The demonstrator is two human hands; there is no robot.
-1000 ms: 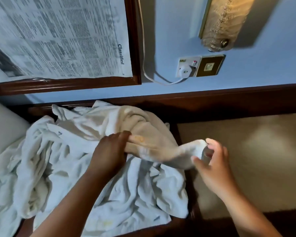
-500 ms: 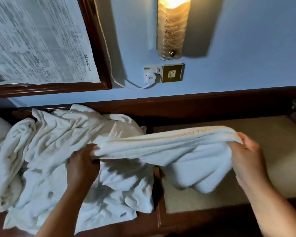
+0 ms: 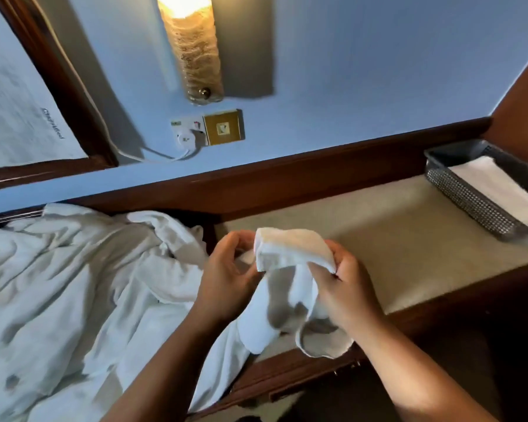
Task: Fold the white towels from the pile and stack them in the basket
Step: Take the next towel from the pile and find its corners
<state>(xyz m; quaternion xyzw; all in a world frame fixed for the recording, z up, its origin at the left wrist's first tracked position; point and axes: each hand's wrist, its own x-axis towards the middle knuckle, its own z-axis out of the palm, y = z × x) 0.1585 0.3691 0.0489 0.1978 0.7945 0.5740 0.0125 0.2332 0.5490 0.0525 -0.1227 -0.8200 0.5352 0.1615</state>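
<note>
Both hands, left hand [image 3: 226, 278] and right hand [image 3: 345, 287], pinch one white towel [image 3: 287, 269] above surface [image 3: 409, 239] left edge; basket [image 3: 470, 202] right end.

Hotel-like bedroom, wall lamp [image 3: 195, 53], towel pile [image 3: 73, 284]

The wall lamp [image 3: 192, 47] above me is the one warm source. Its top burns out to glare, and it throws a hard dark shadow to its right on the blue wall [image 3: 348, 71]. The towel [image 3: 287, 248] in my grip catches that amber on its top fold, while the pile [image 3: 58, 284] reads cool and bluish. My left forearm [image 3: 153, 370] lies in shade; my right forearm [image 3: 409, 370] is lit. Print in the framed newspaper [image 3: 16, 123] is smeared by blur. The wood rail [image 3: 317, 169] slants and the corners stretch, as a wide lens does.
</note>
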